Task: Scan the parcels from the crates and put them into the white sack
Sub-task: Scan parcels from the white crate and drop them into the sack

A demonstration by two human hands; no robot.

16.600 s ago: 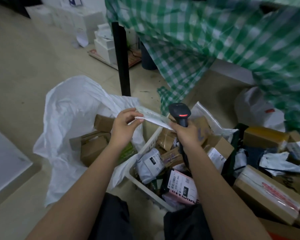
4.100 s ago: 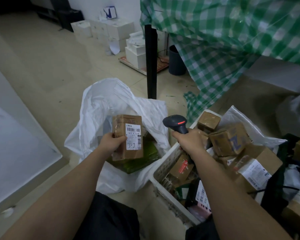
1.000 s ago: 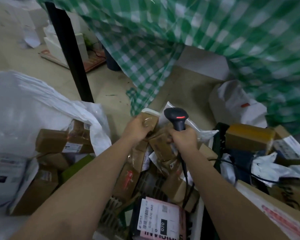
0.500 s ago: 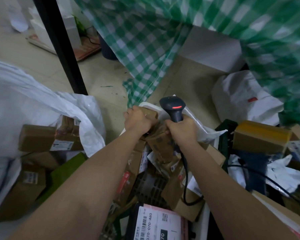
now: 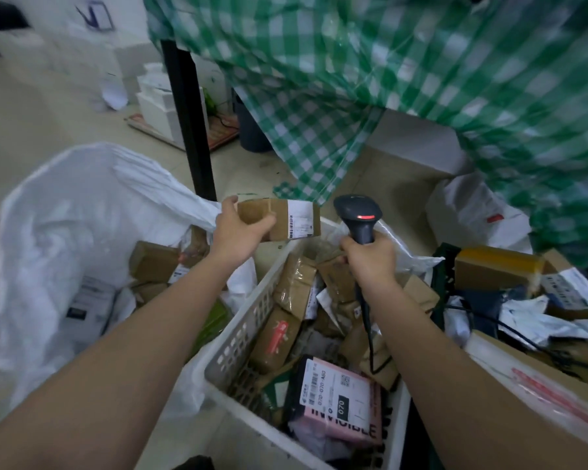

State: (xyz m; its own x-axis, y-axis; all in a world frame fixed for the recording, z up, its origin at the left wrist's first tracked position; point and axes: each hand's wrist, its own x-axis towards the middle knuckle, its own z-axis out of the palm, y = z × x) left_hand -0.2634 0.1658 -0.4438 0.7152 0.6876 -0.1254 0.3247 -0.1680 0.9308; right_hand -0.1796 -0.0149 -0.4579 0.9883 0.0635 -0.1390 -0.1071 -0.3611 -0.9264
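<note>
My left hand (image 5: pixel 240 232) grips a small brown cardboard parcel (image 5: pixel 291 220) with a white barcode label, held in the air above the far left corner of the white crate (image 5: pixel 238 337). My right hand (image 5: pixel 370 257) grips the handle of a black barcode scanner (image 5: pixel 357 215); its red light glows and its head sits just right of the parcel. The crate holds several brown parcels and a pink one (image 5: pixel 340 401). The open white sack (image 5: pixel 65 239) on the left contains several boxes.
A black table leg (image 5: pixel 189 120) stands behind the sack, under a hanging green checked cloth (image 5: pixel 370 72). A dark crate (image 5: pixel 496 300) with more parcels and a large cardboard box (image 5: pixel 540 395) lie to the right. A white bag (image 5: pixel 472 212) sits behind them.
My left hand has lifted the small brown parcel out of the crate and turned its label toward the scanner. The right hand has stayed on the scanner.
</note>
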